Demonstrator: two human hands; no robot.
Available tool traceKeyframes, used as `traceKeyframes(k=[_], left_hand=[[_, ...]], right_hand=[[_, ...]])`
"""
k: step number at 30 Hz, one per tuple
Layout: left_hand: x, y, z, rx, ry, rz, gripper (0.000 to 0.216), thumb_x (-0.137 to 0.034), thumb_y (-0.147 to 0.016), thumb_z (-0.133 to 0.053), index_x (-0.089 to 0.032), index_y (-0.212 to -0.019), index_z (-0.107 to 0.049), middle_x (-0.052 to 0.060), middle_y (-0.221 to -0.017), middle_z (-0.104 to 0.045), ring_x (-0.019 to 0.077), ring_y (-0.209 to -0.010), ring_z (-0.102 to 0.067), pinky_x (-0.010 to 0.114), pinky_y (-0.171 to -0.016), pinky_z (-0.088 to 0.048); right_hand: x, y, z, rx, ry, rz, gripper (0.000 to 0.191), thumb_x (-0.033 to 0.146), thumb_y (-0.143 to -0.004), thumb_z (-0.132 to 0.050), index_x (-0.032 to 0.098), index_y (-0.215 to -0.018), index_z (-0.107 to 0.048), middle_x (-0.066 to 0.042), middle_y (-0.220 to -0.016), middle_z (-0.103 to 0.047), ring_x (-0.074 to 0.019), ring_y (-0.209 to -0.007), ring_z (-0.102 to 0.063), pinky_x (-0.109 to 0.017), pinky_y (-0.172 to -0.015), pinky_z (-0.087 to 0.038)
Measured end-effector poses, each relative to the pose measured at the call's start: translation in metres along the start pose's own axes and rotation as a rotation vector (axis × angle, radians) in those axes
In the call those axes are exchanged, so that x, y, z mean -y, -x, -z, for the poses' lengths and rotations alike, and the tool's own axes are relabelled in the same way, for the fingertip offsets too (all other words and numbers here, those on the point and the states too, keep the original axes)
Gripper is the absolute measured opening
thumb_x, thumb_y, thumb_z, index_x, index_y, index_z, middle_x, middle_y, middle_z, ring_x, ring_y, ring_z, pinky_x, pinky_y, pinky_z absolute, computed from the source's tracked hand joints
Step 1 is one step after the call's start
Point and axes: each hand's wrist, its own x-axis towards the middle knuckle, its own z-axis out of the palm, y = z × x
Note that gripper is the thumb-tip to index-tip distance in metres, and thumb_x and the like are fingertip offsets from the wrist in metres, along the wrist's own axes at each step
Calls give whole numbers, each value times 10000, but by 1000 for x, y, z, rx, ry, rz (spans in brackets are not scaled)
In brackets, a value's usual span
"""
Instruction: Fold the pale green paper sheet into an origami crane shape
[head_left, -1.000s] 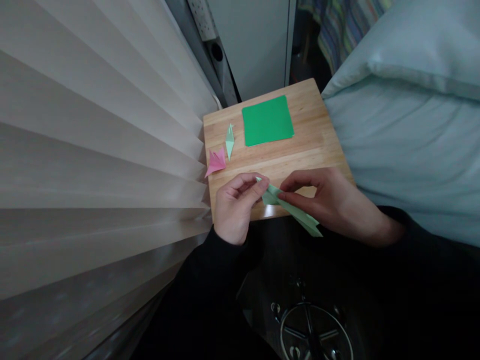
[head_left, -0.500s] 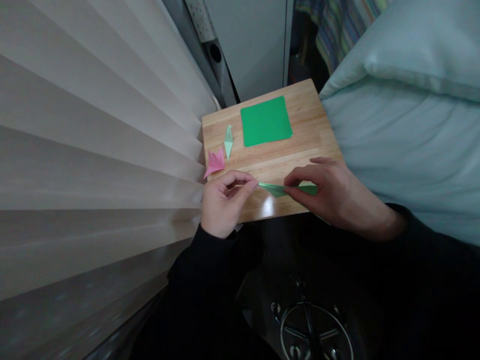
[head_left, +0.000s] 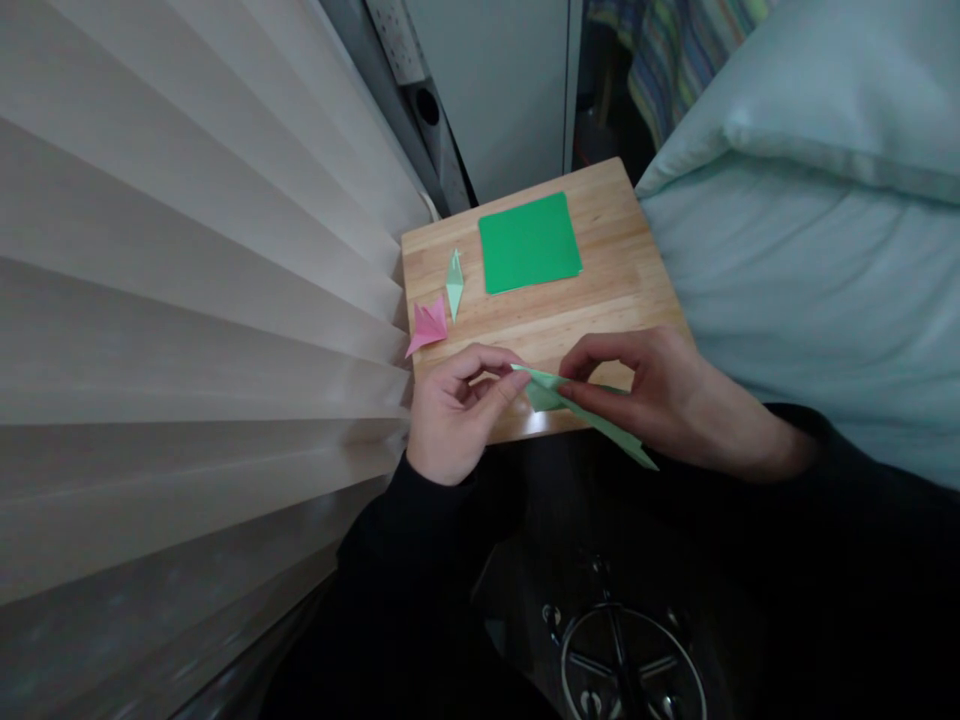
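Observation:
Between my two hands is a folded strip of light green origami paper (head_left: 611,432), held over the near edge of the small wooden table (head_left: 615,215). My left hand (head_left: 469,405) pinches its left end between thumb and fingertips. Thumb and index finger of my right hand (head_left: 645,390) close on its middle, and the far end slants down past the table edge. Farther back on the left lie a pink folded paper piece (head_left: 429,324) and a narrow pale green folded paper piece (head_left: 454,286). A stack of green paper squares (head_left: 529,243) lies flat behind my hands.
A pleated pale curtain (head_left: 225,330) hangs along the table's left side. Light teal bedding (head_left: 795,270) borders the right. A pale cabinet (head_left: 499,90) stands behind the table, and a wheeled chair base (head_left: 634,660) is on the dark floor below.
The green strip has swung from nearly level to slanting, its right end now lower and nearer me. My left hand has shifted slightly right; my right hand's fingers have moved slightly left and down.

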Motion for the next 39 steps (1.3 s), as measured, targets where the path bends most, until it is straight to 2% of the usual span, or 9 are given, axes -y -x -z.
traceKeyframes(k=[4, 7, 10, 13, 18, 24, 30, 36, 39], left_hand=[[-1, 4, -5, 36, 55, 49, 197, -344, -785, -863, -186, -808, -747, 1, -719, -698, 111, -596, -639, 229, -586, -560], [-2, 5, -6, 52, 65, 48, 192, -329, -793, -857, -192, -889, -762, 11, -766, -713, 120, -638, -666, 221, -584, -562], [-2, 4, -4, 89, 64, 35, 169, -313, -802, -848, -197, -901, -775, 27, -837, -740, 133, -688, -688, 232, -613, -583], [-2, 4, -2, 104, 58, 20, 96, -266, -817, -833, -195, -856, -781, 26, -819, -750, 138, -716, -702, 243, -678, -601], [0, 4, -1, 65, 49, 42, 102, -258, -781, -865, -194, -809, -792, 30, -783, -764, 155, -725, -721, 272, -728, -621], [0, 3, -1, 46, 75, 42, 110, -260, -760, -886, -196, -792, -803, 30, -770, -776, 149, -688, -727, 265, -702, -623], [0, 3, -3, 23, 63, 24, 182, -319, -746, -901, -192, -779, -774, 18, -726, -756, 142, -654, -715, 265, -678, -622], [-1, 4, -3, -3, 56, -24, 218, -298, -724, -921, -190, -780, -740, -2, -702, -729, 109, -618, -683, 207, -609, -570], [0, 3, -2, -11, 60, -1, 221, -312, -742, -908, -193, -821, -740, 2, -724, -735, 118, -645, -698, 216, -636, -580]], right_hand=[[1, 1, -3, -2, -60, 33, 212, 391, -947, -677, 220, -859, -765, -26, -863, -796, -196, -814, -727, -302, -745, -537], [0, 0, -3, 9, -65, 39, 230, 392, -958, -668, 223, -847, -779, -24, -847, -797, -191, -803, -727, -301, -743, -537], [0, 0, -2, 28, -79, 50, 227, 397, -958, -667, 230, -869, -793, -23, -860, -801, -191, -813, -729, -301, -743, -541], [-1, 0, -2, 35, -89, 47, 236, 416, -955, -670, 238, -864, -796, -23, -867, -803, -190, -816, -730, -296, -735, -547], [1, 0, -2, 26, -90, 25, 229, 420, -945, -681, 242, -840, -781, -24, -852, -798, -196, -816, -728, -305, -737, -555], [3, 0, -1, 33, -116, 21, 190, 372, -934, -686, 229, -838, -767, -22, -858, -793, -192, -822, -720, -307, -757, -547], [5, -1, 0, 43, -154, 28, 278, 441, -940, -673, 207, -822, -764, -34, -838, -785, -191, -807, -706, -306, -745, -534], [6, -1, 0, 46, -164, 26, 238, 383, -937, -676, 196, -811, -754, -35, -835, -779, -186, -804, -700, -302, -744, -527], [7, -1, 0, 47, -159, 25, 209, 348, -932, -673, 196, -812, -750, -31, -830, -777, -184, -796, -697, -300, -743, -524]])
